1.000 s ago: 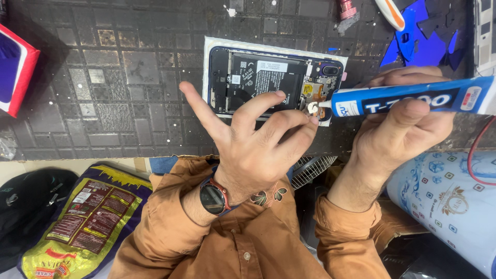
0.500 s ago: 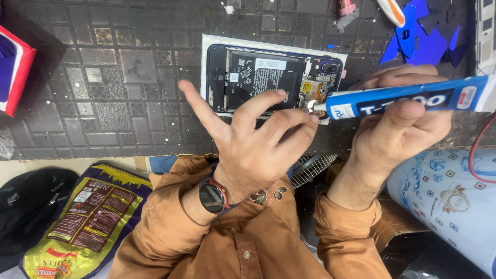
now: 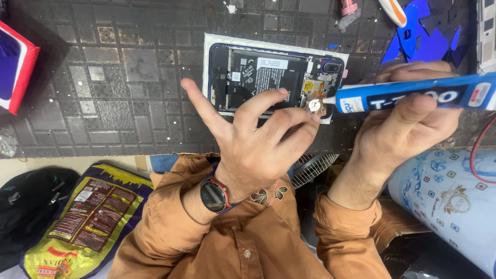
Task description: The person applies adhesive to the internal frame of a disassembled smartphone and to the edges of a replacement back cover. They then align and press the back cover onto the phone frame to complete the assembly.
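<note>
right hand point(image 3: 408, 129) grips glue tube point(image 3: 413, 96), nozzle at opened phone point(image 3: 268, 77).

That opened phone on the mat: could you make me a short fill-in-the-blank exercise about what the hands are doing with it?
1. The right hand holds a blue ____ of glue.
2. Its nozzle points at a small round part pinched in the ____ hand's fingertips.
3. The opened phone lies on a ____ sheet.
4. The left wrist wears a ____.

Missing words: tube; left; white; watch
</note>
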